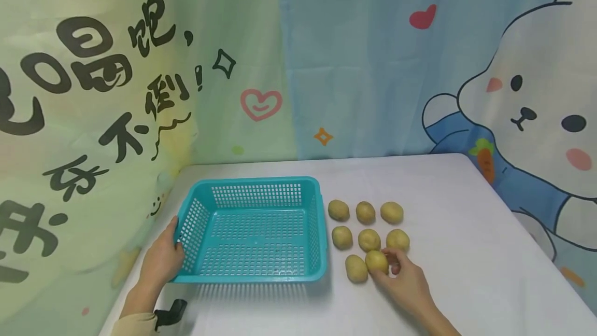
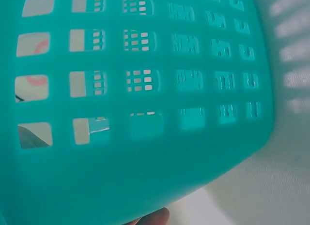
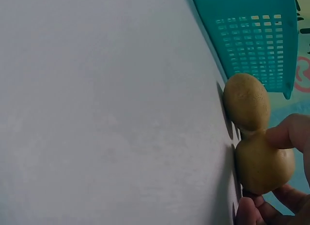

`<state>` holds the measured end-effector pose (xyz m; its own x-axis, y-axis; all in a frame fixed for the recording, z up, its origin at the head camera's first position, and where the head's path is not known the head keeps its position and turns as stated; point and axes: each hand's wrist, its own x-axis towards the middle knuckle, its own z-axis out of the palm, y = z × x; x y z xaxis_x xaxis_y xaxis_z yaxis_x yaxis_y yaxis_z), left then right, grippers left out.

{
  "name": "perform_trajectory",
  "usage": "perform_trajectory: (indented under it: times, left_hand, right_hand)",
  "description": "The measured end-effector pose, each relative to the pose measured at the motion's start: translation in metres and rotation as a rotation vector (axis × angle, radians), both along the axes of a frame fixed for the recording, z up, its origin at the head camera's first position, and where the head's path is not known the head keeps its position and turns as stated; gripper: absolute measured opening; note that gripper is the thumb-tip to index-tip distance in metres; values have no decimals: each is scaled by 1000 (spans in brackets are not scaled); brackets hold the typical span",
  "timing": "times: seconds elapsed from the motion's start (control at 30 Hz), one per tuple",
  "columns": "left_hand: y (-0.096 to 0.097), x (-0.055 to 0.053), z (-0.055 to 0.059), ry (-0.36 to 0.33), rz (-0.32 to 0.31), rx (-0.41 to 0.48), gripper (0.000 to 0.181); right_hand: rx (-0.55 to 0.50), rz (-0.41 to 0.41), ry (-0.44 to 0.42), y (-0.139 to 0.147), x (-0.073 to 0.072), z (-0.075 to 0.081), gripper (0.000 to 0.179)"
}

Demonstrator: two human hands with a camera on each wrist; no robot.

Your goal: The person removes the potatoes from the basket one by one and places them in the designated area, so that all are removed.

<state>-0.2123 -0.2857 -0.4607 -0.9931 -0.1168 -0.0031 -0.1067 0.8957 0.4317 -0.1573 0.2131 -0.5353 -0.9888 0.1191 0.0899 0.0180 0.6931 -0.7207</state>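
Note:
A turquoise plastic basket (image 1: 255, 242) with slotted walls stands at the left of the table; nothing lies in it. My left hand (image 1: 162, 254) grips its left side, the thumb at the rim. In the left wrist view the basket's perforated wall (image 2: 111, 167) fills most of the picture, with a fingertip (image 2: 157, 217) below it. Between thumb and fingers my right hand (image 1: 404, 285) holds a potato (image 1: 377, 262) in the nearest row. Another potato (image 1: 356, 268) lies just left of it, as the right wrist view also shows (image 3: 247, 101).
Behind the held potato, several potatoes lie in two rows of three, among them one at the back right (image 1: 392, 212) and one in the middle (image 1: 369, 240). A white cloth (image 1: 475, 253) covers the table. A printed curtain (image 1: 354, 66) hangs behind it.

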Motion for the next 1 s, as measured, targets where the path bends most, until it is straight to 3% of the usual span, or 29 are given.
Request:
perform_trajectory:
  times: [0.27, 0.7, 1.0]
  left_hand:
    - [-2, 0, -1, 8, 10, -6, 62]
    - [-4, 0, -2, -5, -1, 17, 63]
    - [-8, -3, -4, -4, -29, 22, 67]
  right_hand:
    - [13, -41, -112, 18, 7, 3, 58]
    - [-79, -4, -94, 25, 12, -5, 58]
    - [-205, -7, -193, 28, 14, -1, 67]
